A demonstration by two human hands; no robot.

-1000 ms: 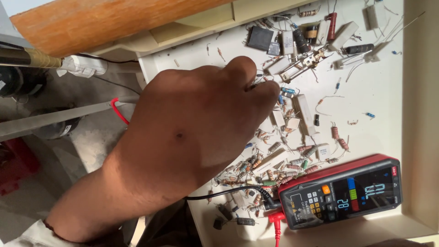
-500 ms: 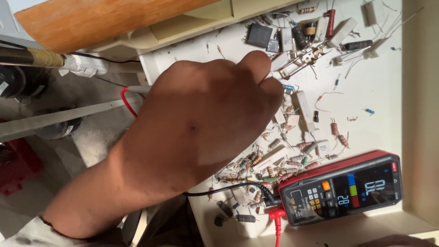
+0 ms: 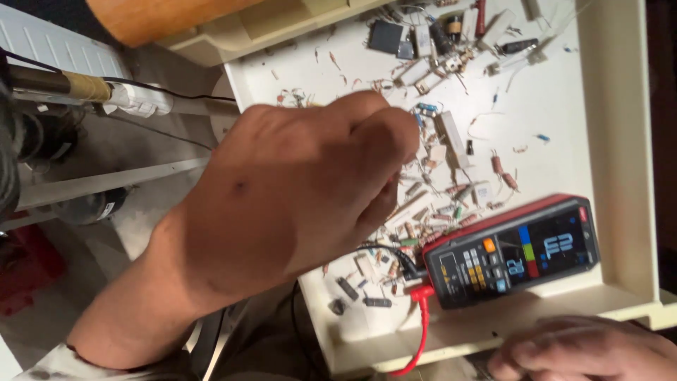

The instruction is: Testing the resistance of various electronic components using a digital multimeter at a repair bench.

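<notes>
We look down from a head camera at a shallow cream tray (image 3: 620, 141) littered with small electronic parts. Our left hand (image 3: 303, 190) fills the middle of the view, its back turned up toward us, the fingers curled in and the thumb tucked close, hovering over the heap of small parts (image 3: 437, 204) in the tray's centre. The fingertips are hidden beneath the hand, so we cannot tell whether they pinch anything. Just past the knuckles lies a little blue part (image 3: 427, 108) with wire legs, beside a pale oblong block (image 3: 449, 134). Near the tray's lower right corner rests a red-cased meter (image 3: 515, 250) with a lit screen and coloured buttons; a red lead (image 3: 422, 324) and a black lead (image 3: 384, 250) plug into its left end. Our right hand (image 3: 589, 349) shows only in part at the bottom right edge, fingers loosely bent and lying against the tray's front rim, holding nothing that we can see. At the top of the tray sit larger dark parts (image 3: 388, 35). To the left, outside the tray, a pipe wrapped in tape (image 3: 106, 92) crosses a grey floor.
</notes>
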